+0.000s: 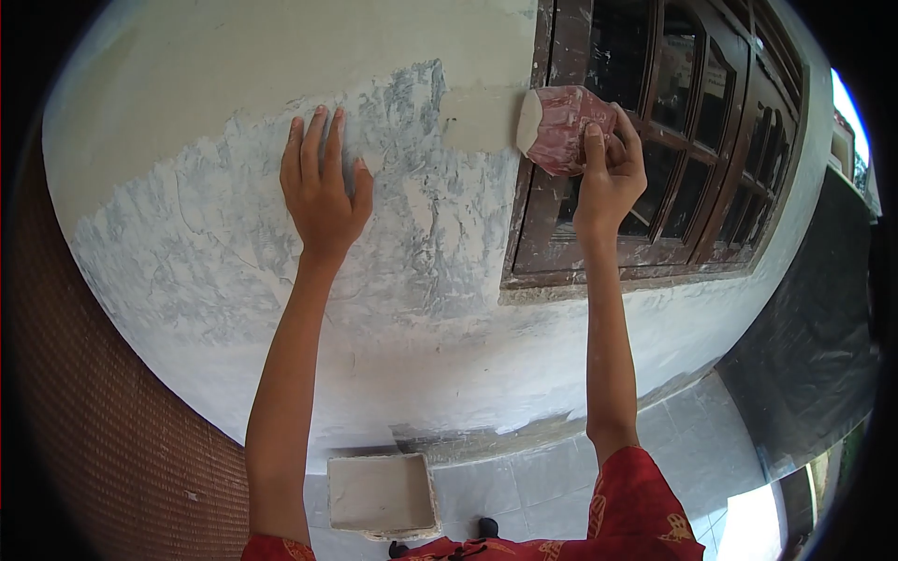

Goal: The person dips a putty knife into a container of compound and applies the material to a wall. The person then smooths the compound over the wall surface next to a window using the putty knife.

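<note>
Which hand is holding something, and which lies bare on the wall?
The right hand grips a pink scraper by the window frame; the left hand lies flat, empty, on the wall.

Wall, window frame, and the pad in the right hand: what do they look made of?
Wall: looks like plaster or skim coat, matte, patchy grey-white with trowel ridges; smoother cream area above.
Window frame: likely wood, dark brown semi-gloss, smeared with white near the edge.
Pad in the right hand: hard to tell, perhaps a scraper or sanding block, reddish, crusted with pale filler.
</note>
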The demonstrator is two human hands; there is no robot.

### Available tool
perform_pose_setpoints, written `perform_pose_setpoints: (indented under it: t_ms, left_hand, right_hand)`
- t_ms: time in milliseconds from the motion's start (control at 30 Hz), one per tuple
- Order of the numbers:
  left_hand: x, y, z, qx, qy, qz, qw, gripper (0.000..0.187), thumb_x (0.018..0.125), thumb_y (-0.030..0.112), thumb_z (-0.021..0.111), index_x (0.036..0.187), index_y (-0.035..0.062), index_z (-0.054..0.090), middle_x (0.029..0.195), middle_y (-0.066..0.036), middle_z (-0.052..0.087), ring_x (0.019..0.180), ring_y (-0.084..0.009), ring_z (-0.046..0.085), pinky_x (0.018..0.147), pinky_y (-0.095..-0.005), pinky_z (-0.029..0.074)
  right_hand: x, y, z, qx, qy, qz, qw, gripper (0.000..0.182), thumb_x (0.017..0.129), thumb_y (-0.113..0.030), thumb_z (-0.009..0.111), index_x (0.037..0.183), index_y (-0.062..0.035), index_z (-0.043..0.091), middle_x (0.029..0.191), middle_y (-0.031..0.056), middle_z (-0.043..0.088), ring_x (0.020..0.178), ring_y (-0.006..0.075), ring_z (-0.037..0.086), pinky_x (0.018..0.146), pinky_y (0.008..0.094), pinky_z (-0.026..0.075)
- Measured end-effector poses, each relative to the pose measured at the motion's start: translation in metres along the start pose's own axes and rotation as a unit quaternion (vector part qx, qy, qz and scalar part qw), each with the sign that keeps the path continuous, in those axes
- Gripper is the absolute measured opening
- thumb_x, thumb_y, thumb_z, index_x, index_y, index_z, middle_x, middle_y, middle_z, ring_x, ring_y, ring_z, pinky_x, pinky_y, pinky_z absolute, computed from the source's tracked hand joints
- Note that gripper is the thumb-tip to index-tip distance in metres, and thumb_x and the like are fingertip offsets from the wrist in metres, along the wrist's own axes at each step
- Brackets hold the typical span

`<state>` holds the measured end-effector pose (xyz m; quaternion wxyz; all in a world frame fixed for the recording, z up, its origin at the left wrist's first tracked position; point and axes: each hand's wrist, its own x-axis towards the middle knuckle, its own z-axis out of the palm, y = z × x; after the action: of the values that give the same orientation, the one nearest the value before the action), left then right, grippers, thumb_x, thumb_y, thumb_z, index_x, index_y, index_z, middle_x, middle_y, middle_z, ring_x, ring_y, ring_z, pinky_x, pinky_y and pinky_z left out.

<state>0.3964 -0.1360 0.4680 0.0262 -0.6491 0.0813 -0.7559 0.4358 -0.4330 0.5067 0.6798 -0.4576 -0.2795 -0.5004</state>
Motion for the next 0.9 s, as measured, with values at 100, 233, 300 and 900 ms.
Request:
perform_pose_setpoints:
  t_ms: [100,233,300,900]
  left_hand:
    - [0.000,0.000,-0.001,0.003,0.000,0.004,1.000,0.052,0.093,0.020,0.052,0.144,0.0107,0.051,0.149,-0.010,0.047,0.142,-0.0342,0.036,0.113,-0.0487,0.030]
    - [0.000,0.001,-0.002,0.008,-0.007,-0.001,1.000,0.052,0.093,0.020,0.052,0.144,0.0108,0.051,0.149,-0.010,0.046,0.142,-0.0343,0.036,0.114,-0.0488,0.030]
    - [-0.001,0.001,-0.002,0.012,-0.004,-0.001,1.000,0.052,0.093,0.020,0.052,0.144,0.0107,0.051,0.149,-0.010,0.046,0.143,-0.0343,0.035,0.114,-0.0488,0.029]
    - [0.000,0.002,-0.002,-0.004,-0.011,-0.007,1.000,0.054,0.092,0.018,0.054,0.145,0.0104,0.050,0.149,-0.011,0.045,0.143,-0.0339,0.034,0.115,-0.0490,0.027]
  right_hand:
    - [-0.014,0.006,0.024,0.021,-0.108,-0.006,0.994,0.039,0.095,-0.001,0.065,0.133,0.0002,0.057,0.094,0.0072,0.071,0.081,0.0039,0.060,0.069,0.0199,0.050]
    - [0.003,0.021,0.005,-0.044,-0.056,-0.003,0.997,0.041,0.095,-0.003,0.066,0.134,0.0003,0.056,0.093,0.0075,0.071,0.081,0.0041,0.061,0.065,0.0193,0.051]
    - [0.013,0.021,-0.008,-0.005,-0.023,0.000,1.000,0.041,0.095,-0.004,0.065,0.134,0.0008,0.056,0.093,0.0078,0.071,0.080,0.0041,0.061,0.064,0.0190,0.051]
    - [0.018,-0.007,-0.006,0.057,-0.027,0.026,0.998,0.040,0.095,0.000,0.063,0.133,0.0038,0.054,0.097,0.0102,0.073,0.082,0.0065,0.065,0.068,0.0204,0.055]
